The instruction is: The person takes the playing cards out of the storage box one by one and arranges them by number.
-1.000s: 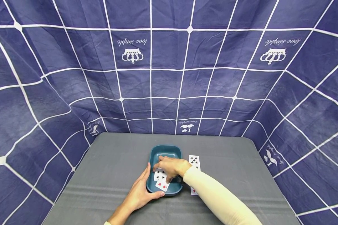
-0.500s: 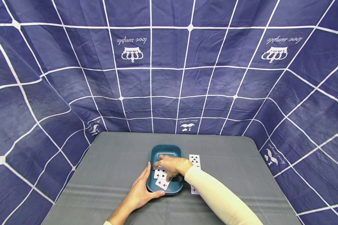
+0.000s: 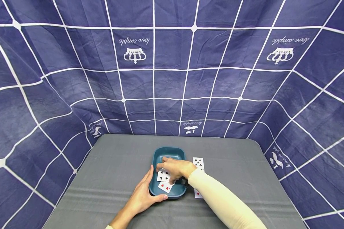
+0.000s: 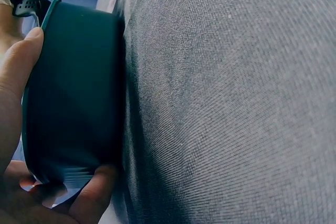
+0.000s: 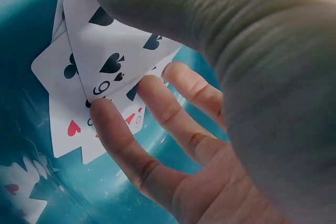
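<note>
A blue-green tray [image 3: 176,191] with a raised rim stands on the table, playing cards lying inside. My left hand [image 3: 141,195] grips its near left corner, thumb at the near side and fingers along the left wall. In the left wrist view, the thumb [image 4: 26,51] lies at the rim of the tray [image 4: 79,93]. Reaching into the tray, my right hand [image 3: 175,168] holds a spade card [image 5: 118,51] at the top of an uneven pile, thumb at one edge and fingertips at the opposite one. A heart card [image 3: 165,187] shows below it.
To the right of the tray lie a club card [image 3: 198,163] and a diamond card [image 3: 198,194], partly covered by my right sleeve [image 3: 218,197]. A grey cloth [image 3: 126,159] covers the table. Blue curtains [image 3: 172,82] with white lines enclose the back and sides.
Both hands stay at the tray with hardly any movement. The view has shifted very slightly, and the cards lie almost as before.
</note>
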The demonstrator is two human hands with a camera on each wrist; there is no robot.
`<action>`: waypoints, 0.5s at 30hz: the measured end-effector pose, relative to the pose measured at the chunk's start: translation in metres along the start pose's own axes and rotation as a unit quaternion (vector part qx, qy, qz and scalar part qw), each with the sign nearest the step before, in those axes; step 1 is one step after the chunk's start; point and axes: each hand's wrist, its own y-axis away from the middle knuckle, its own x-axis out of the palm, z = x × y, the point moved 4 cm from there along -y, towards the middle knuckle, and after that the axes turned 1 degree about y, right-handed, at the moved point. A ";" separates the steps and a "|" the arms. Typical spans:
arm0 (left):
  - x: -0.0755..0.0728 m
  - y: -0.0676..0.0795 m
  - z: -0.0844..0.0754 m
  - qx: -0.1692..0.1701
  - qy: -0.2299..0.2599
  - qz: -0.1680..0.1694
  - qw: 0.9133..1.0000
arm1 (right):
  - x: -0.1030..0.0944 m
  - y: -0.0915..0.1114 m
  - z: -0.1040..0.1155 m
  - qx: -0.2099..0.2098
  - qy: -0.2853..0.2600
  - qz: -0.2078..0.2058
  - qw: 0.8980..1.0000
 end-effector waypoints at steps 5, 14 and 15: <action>0.000 0.001 0.000 0.000 0.003 -0.003 1.000 | 0.000 0.000 0.001 0.002 -0.003 -0.001 1.000; 0.000 0.001 0.001 0.002 0.002 -0.002 1.000 | -0.003 0.003 0.000 0.002 -0.018 -0.010 1.000; 0.000 0.001 0.001 0.002 0.001 -0.001 1.000 | -0.004 0.003 -0.001 0.001 -0.020 -0.012 1.000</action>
